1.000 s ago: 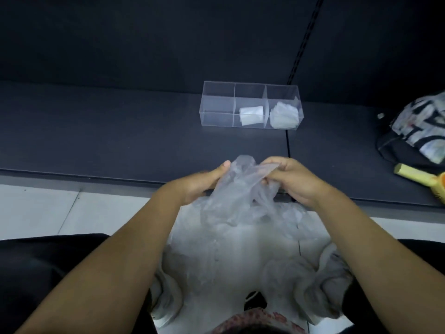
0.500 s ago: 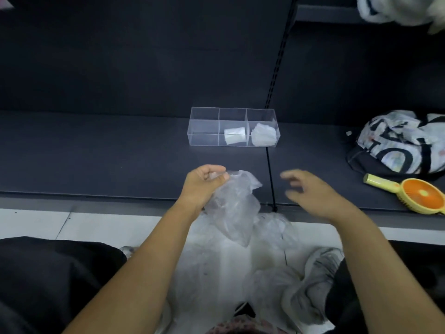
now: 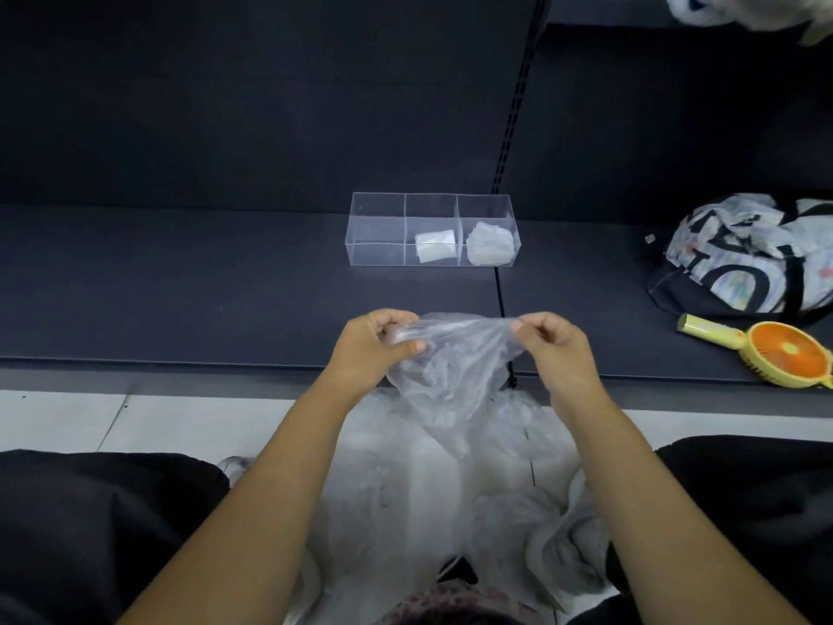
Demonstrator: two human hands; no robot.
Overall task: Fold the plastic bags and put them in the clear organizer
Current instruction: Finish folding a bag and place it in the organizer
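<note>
Both hands, left (image 3: pixel 376 342) and right (image 3: pixel 552 342), pinch the bag (image 3: pixel 455 372) stretched crosswise between them; the organizer (image 3: pixel 376 218) lies straight ahead, its left cell seemingly empty.

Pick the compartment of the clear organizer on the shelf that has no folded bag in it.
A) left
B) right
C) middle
A. The left compartment of the clear organizer shows only bare walls, while the middle folded bag and the right folded bag sit in the other two.
</note>
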